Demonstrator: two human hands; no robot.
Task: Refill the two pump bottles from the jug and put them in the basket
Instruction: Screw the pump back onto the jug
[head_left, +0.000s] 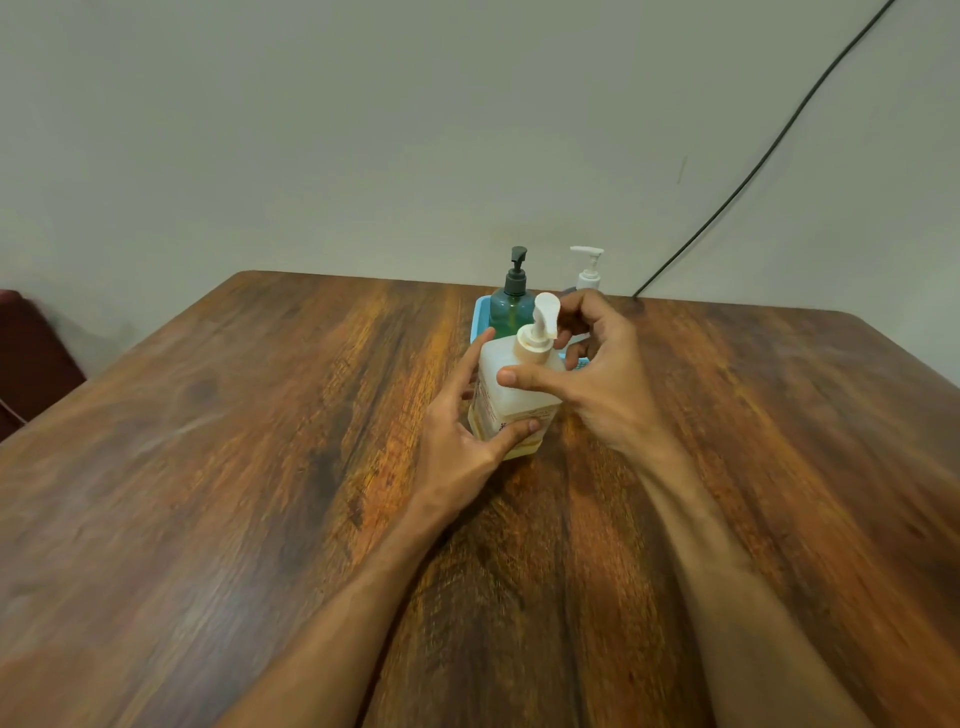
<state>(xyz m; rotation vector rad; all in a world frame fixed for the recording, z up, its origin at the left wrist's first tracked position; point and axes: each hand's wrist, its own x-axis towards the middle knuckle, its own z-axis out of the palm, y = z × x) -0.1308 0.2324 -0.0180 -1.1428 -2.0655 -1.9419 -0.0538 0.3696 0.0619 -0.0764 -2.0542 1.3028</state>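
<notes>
A square, translucent white jug fitted with a cream pump head was seen standing upright on a dark wood-grain table, steadied low on its body by the left hand, whose thumb and fingers were closed around its lower corners. The right hand was curled loosely about the pump collar, thumb laid across the jug's shoulder and fingers behind the nozzle; whether it was gripping the collar or only touching it could not be told. Just behind the jug, a light blue basket was seen against the far edge of the table, with a teal pump bottle standing in it; a white pump bottle was partly hidden behind the right hand, and whether it stood inside the basket could not be made out. The step in hand was judged to be the unscrewing of the jug's pump, best done with the base pinned flat to the table and the collar, not the nozzle, turned, so that nothing would be tipped or spilled. A label with reddish print was visible on the jug's left face, but no word or brand could be read
</notes>
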